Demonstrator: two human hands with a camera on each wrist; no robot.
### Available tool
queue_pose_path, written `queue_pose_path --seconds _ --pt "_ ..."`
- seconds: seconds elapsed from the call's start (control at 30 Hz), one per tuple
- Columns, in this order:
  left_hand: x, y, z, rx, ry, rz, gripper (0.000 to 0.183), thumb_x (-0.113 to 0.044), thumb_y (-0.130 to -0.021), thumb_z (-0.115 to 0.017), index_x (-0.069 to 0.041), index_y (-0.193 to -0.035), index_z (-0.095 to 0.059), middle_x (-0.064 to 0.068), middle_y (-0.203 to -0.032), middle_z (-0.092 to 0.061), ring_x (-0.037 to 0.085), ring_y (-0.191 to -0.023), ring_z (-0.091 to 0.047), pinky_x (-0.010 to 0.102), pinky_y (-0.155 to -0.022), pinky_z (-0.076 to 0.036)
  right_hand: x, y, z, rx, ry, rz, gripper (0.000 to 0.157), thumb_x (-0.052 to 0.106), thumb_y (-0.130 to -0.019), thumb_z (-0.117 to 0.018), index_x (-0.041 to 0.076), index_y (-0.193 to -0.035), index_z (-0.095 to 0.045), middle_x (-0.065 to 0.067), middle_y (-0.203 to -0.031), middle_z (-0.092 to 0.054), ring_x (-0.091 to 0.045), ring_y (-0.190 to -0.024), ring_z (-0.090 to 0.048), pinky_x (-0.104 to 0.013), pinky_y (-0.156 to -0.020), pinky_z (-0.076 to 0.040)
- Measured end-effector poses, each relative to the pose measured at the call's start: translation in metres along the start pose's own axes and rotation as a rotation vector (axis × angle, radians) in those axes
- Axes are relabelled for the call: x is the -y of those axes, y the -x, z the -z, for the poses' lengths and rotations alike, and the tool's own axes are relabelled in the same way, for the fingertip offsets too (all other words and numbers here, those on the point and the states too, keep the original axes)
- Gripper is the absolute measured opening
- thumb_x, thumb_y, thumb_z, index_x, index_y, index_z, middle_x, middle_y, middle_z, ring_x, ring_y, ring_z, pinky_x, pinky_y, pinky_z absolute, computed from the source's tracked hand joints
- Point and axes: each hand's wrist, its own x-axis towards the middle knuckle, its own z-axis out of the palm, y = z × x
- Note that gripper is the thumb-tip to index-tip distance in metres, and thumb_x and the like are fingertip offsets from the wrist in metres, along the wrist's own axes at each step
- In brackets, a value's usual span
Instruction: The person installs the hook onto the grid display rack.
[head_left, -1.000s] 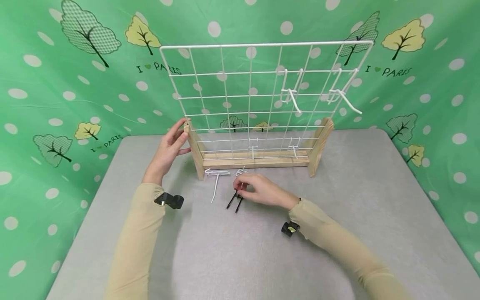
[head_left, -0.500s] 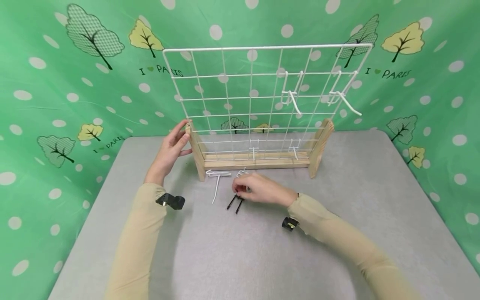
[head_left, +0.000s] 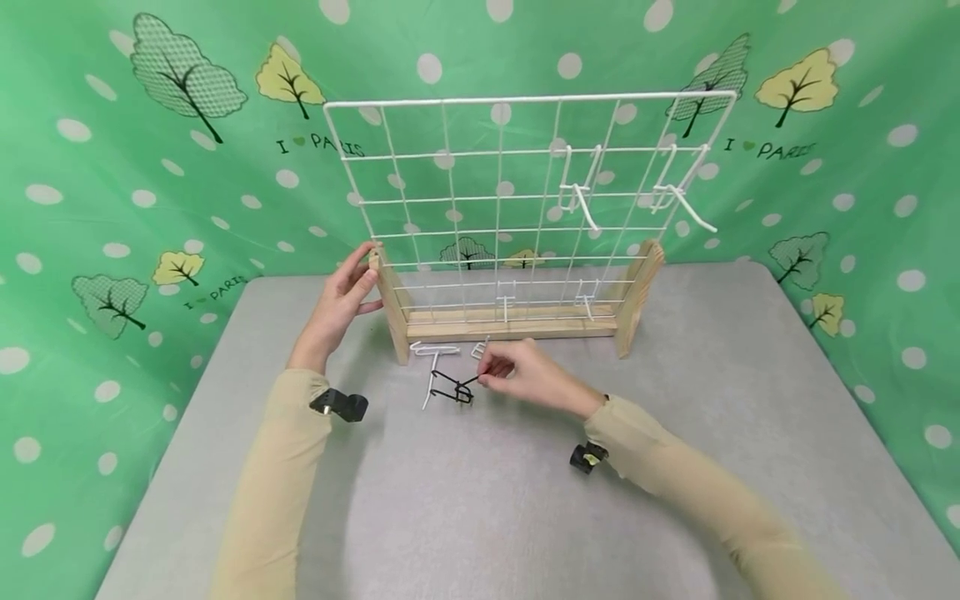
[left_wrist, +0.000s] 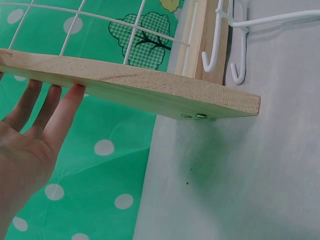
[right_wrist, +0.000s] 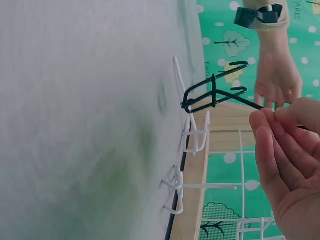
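My right hand (head_left: 525, 377) pinches the arm end of a black wire display hook (head_left: 463, 390) between thumb and fingertips. The hook's two-pronged bracket points left, overlapping a white hook (head_left: 433, 367) that lies on the table. My left hand (head_left: 339, 302) touches the left wooden upright (head_left: 392, 304) of a stand; the left wrist view shows fairly straight fingers (left_wrist: 65, 112) against its outer face. The stand carries a white wire grid (head_left: 472, 200). Another white hook (head_left: 478, 350) lies by my right fingertips, partly hidden by the hand.
Two white hooks, one at the middle (head_left: 577, 196) and one at the edge (head_left: 675, 196), hang on the grid's upper right. Two smaller hooks (head_left: 506, 300) (head_left: 587, 302) hang low. A green patterned cloth (head_left: 135, 217) rises behind the grey table (head_left: 480, 508).
My right hand has lifted and turned the black hook, so its bracket now faces left instead of its prongs pointing toward me. The left hand stays at the upright.
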Motion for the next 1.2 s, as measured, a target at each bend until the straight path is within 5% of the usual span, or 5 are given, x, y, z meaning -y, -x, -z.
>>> queue_pose_path --seconds 0.7,1.2 --pt "-0.001 0.001 -0.002 -0.007 -0.02 0.002 0.054 -0.027 -0.104 -0.046 -0.021 -0.154 -0.027 0.022 -0.146 -0.038 0.036 -0.133 -0.036 0.048 -0.093 -0.051 0.027 0.013 0.01 -0.361 -0.006 0.034 0.007 -0.007 -0.084 -0.069 -0.003 -0.089 -0.067 -0.011 -0.084 -0.07 -0.019 -0.073 -0.066 -0.028 -0.068 -0.059" --pt "-0.002 0.002 -0.003 -0.016 -0.022 0.0 0.054 -0.027 -0.104 -0.045 -0.021 -0.154 -0.026 0.021 -0.148 -0.036 0.036 -0.133 -0.036 0.048 -0.093 -0.051 0.045 0.001 0.026 -0.436 0.036 0.103 0.006 -0.006 -0.085 -0.067 -0.003 -0.09 -0.066 -0.011 -0.084 -0.071 -0.019 -0.074 -0.067 -0.026 -0.069 -0.059"
